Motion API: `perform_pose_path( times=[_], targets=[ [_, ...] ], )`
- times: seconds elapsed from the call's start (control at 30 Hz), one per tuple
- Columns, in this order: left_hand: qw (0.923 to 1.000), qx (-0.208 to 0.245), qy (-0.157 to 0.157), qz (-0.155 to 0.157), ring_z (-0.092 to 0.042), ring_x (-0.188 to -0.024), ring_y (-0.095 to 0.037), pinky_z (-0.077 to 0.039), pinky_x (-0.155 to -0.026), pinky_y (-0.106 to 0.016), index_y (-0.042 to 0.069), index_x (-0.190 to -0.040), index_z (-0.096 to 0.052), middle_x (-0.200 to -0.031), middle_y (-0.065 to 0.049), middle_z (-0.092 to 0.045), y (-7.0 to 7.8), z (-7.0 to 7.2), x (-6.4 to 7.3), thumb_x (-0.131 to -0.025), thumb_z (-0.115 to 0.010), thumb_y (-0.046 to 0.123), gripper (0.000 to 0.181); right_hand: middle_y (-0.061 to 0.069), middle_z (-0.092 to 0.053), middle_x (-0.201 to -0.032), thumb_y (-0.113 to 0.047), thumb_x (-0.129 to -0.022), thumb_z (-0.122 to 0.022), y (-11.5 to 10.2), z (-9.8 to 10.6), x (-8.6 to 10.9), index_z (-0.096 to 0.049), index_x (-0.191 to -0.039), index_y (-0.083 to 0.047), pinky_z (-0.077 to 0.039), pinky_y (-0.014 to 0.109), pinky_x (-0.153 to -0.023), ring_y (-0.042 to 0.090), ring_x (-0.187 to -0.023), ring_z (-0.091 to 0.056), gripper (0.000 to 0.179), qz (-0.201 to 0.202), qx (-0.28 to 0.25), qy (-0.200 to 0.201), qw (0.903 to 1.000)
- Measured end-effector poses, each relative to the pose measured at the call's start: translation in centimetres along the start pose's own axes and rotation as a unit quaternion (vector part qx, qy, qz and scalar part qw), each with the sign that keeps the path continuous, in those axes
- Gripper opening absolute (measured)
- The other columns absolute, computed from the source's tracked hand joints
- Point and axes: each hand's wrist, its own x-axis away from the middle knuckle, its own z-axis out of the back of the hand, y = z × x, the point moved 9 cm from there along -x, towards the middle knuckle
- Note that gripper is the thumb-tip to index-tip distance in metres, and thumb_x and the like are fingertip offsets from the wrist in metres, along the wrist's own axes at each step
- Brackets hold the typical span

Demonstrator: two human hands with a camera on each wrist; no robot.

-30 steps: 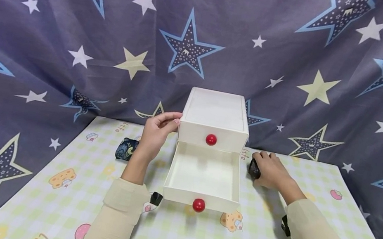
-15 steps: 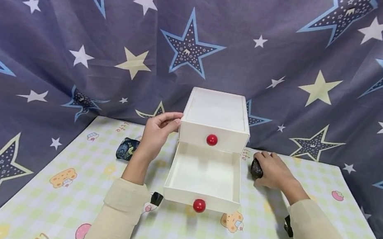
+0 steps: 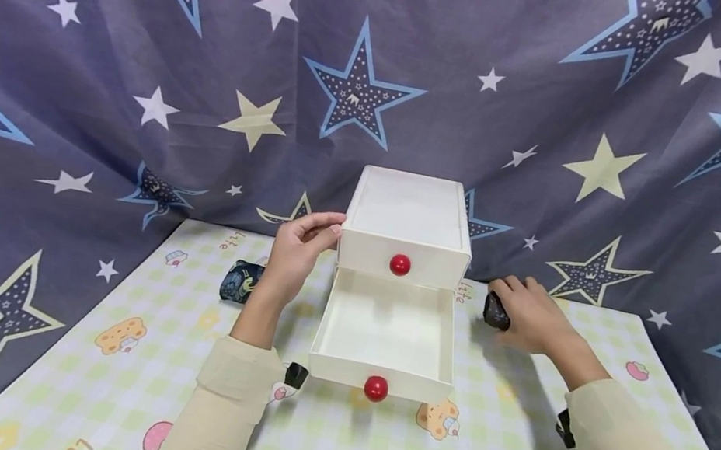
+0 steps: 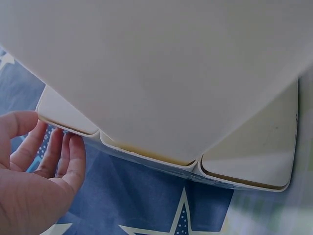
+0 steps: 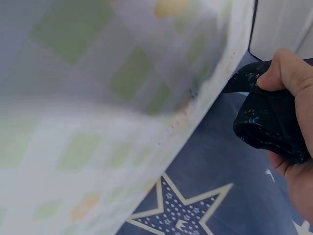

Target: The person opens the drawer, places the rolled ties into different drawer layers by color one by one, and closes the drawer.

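Note:
A white drawer cabinet with red knobs stands mid-table. Its lower visible drawer is pulled out and has nothing in it. My left hand touches the cabinet's front left edge, fingers gently bent; in the left wrist view the fingertips lie along its side. To the right of the cabinet, my right hand grips a rolled dark cloth. The right wrist view shows small light marks on this cloth and a loose flap under the thumb. Part of the roll is hidden by the hand.
A second rolled dark cloth, with a light pattern, lies left of the cabinet beside the left forearm. A checked tablecloth covers the table. Behind its far edge hangs a star-patterned curtain.
My right hand has moved a little to the right and away from the cabinet with the rolled dark cloth. The left hand stays at the cabinet's edge.

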Motion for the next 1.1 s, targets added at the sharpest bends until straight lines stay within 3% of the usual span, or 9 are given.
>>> perform_pose_path(
  times=[0.47,0.9,1.1],
  targets=[
    [1.0,0.003,0.003,0.001,-0.067,-0.092,-0.015,-0.057,-0.09,-0.032,-0.004,-0.126,-0.069,-0.109,-0.005,-0.071,-0.1,0.1,0.0,-0.099,-0.069,0.01,0.03,0.017,-0.06,-0.12,-0.034,-0.068,-0.092,-0.8,4.8,1.1,-0.058,-0.131,-0.005,-0.046,0.054,-0.085,0.037,-0.096,-0.054,0.077,0.034,0.028,0.032,0.9985],
    [1.0,0.001,0.003,0.006,-0.067,-0.092,-0.015,-0.055,-0.095,-0.043,-0.004,-0.126,-0.069,-0.108,-0.005,-0.071,-0.4,0.0,0.1,-0.099,-0.069,0.01,0.03,0.014,-0.06,-0.115,-0.028,-0.066,-0.091,-2.9,9.7,1.9,-0.057,-0.129,-0.007,-0.046,0.056,-0.086,0.037,-0.092,-0.051,0.075,0.073,0.048,0.08,0.993],
    [1.0,0.008,0.003,0.0,-0.066,-0.091,-0.015,-0.056,-0.089,-0.031,-0.004,-0.125,-0.069,-0.108,-0.008,-0.07,-0.2,0.0,0.0,-0.098,-0.069,0.009,0.03,0.013,-0.059,-0.112,-0.024,-0.064,-0.09,-4.1,12.2,2.2,-0.056,-0.127,-0.007,-0.046,0.054,-0.082,0.037,-0.09,-0.051,0.073,0.102,0.06,0.111,0.9867]
  ],
)
